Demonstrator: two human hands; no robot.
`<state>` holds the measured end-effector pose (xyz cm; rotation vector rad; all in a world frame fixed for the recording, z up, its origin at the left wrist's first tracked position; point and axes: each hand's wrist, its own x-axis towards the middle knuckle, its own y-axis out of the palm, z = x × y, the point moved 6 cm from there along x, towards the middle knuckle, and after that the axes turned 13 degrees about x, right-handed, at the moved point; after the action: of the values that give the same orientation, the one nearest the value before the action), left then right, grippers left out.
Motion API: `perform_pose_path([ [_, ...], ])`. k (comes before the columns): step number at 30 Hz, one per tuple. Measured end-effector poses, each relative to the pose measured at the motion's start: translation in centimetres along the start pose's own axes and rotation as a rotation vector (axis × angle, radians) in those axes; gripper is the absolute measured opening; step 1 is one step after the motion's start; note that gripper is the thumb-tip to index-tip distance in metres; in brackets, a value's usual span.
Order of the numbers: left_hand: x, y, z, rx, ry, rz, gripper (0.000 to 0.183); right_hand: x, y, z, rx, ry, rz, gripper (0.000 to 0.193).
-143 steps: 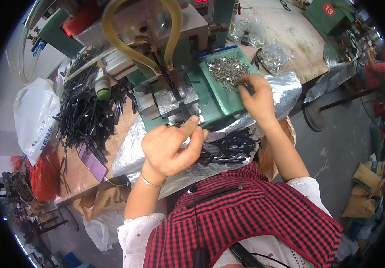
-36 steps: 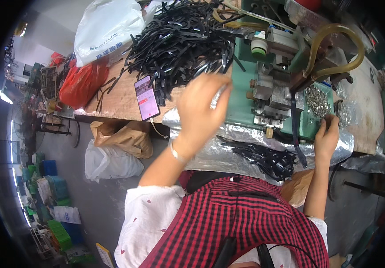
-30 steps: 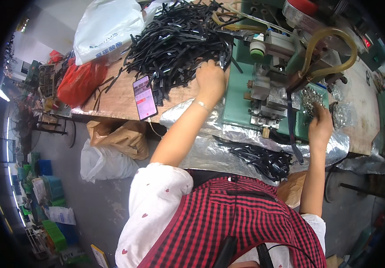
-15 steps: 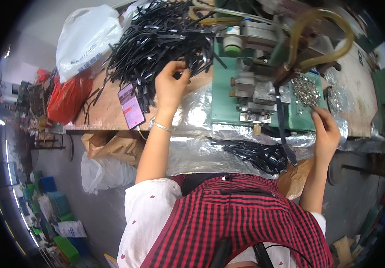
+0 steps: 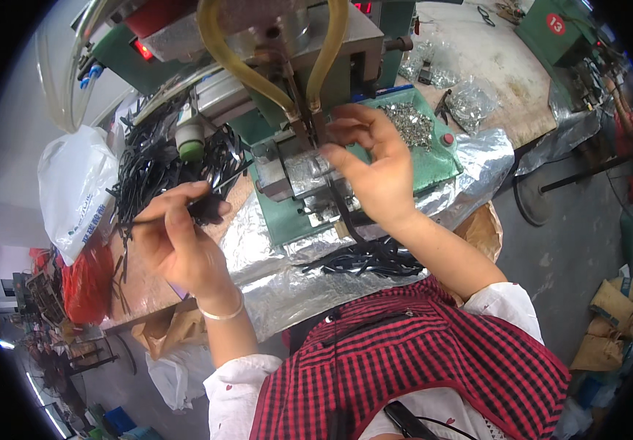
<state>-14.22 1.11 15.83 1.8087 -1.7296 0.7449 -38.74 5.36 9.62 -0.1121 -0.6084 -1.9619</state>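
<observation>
My left hand (image 5: 184,246) is beside the pile of black straps (image 5: 158,158), its fingers closed on a black strap (image 5: 210,210). On the green-based press machine (image 5: 276,220), my right hand (image 5: 381,169) is at the tool under the tan hoses (image 5: 237,66). Its thumb and fingers are bent together by the metal block (image 5: 309,172); what they hold, if anything, is hidden. Another black strap (image 5: 344,209) hangs from the front of the machine, below my right hand. Small shiny metal pieces (image 5: 410,123) lie heaped on the green base, right of that hand.
More black straps (image 5: 366,260) lie on silver foil (image 5: 257,282) along the front edge. At the left are a white plastic bag (image 5: 74,191) and a red bag (image 5: 89,286). Clear bags (image 5: 474,101) sit at the right, and a green-capped bottle (image 5: 190,139) stands behind my left hand.
The view has turned and come nearer the machine. My right hand has gone from the metal pieces to the machine's tool. My left hand now has a black strap by the pile.
</observation>
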Motion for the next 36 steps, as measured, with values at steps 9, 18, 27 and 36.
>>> perform_pose_path([
  [9, -3.3, 5.6, -4.0, 0.456, 0.488, 0.469, 0.017, -2.3, 1.3, 5.2, -0.04, 0.08, 0.241, 0.061],
  [18, -7.0, 9.8, -3.3, 0.56, 0.849, 0.411, 0.026, 2.6, -15.4, -1.1, -0.437, -0.09, -0.2, 0.044],
  [27, -7.3, 9.1, -3.3, 0.55, 0.793, 0.403, 0.023, -1.3, -14.0, -1.6, -0.971, 0.04, 0.124, 0.015],
  [36, -9.5, 2.3, -3.3, 0.747, 0.345, 0.318, 0.036, -2.4, -13.7, -2.0, -1.065, -0.111, 0.032, 0.008],
])
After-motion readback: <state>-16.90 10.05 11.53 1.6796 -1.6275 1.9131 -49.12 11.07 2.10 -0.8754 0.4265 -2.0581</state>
